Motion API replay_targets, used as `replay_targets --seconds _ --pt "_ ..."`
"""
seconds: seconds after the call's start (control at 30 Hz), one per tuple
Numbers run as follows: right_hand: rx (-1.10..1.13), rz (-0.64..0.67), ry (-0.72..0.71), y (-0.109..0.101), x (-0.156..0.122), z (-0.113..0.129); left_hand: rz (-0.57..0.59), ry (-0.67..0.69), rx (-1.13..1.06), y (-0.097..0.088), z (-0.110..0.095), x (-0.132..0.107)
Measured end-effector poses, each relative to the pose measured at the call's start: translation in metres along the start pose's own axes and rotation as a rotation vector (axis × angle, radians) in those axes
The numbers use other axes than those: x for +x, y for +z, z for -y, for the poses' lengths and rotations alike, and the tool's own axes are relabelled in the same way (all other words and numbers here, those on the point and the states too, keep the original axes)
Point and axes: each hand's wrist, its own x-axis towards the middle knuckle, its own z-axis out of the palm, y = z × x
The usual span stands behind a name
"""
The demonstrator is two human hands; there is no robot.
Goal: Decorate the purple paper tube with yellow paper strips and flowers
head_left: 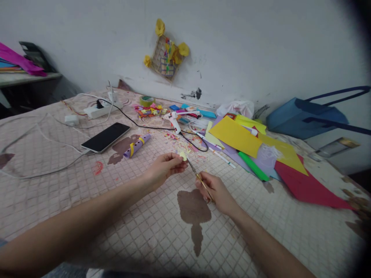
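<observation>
My left hand (pixel 164 168) pinches a small pale-yellow paper piece (pixel 182 155) between thumb and fingers, just above the patterned cloth. My right hand (pixel 216 191) is closed round the handles of small scissors (pixel 197 175), whose blades point up-left and reach the paper piece. Both hands hover near the middle of the surface, close together. Tiny paper scraps (pixel 185 144) lie just beyond them.
A phone (pixel 106 136) and a rolled purple tube (pixel 136 145) lie to the left. A glue gun (pixel 175 119) with its black cord, a tape roll (pixel 147 100) and a power strip (pixel 100 110) sit farther back. Coloured paper sheets (pixel 236 136) spread at right, beside a blue bag (pixel 307 117).
</observation>
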Motion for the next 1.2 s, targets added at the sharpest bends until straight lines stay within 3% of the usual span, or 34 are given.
replay_targets --seconds 1.2 --pt "-0.080 -0.002 -0.017 -0.0028 0.0001 -0.0009 -0.035 -0.005 0.030 -0.0047 -0.0060 0.0054"
